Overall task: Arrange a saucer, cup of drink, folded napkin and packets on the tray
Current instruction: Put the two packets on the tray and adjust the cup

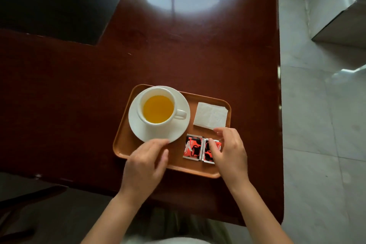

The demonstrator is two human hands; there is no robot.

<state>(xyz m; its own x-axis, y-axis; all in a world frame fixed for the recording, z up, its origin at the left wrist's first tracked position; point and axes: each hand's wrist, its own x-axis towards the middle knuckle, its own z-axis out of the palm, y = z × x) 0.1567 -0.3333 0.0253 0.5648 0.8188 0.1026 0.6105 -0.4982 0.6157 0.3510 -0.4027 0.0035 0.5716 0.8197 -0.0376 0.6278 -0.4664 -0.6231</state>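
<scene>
My left hand (145,161) rests over the near edge of the tray (122,144), fingers loosely spread, gripping nothing, fingertips close to the saucer (179,125) rim. My right hand (229,150) sits on the right packet (208,153), thumb and fingers pinched on it. The left packet (193,146) lies flat just beside it, edges touching, both at the tray's near right. Beyond them, the folded napkin (210,115) lies flat in the far right corner. On the left, the cup (157,108) of orange drink stands upright on the saucer, handle pointing right. The tray sits on a dark table (178,61).
</scene>
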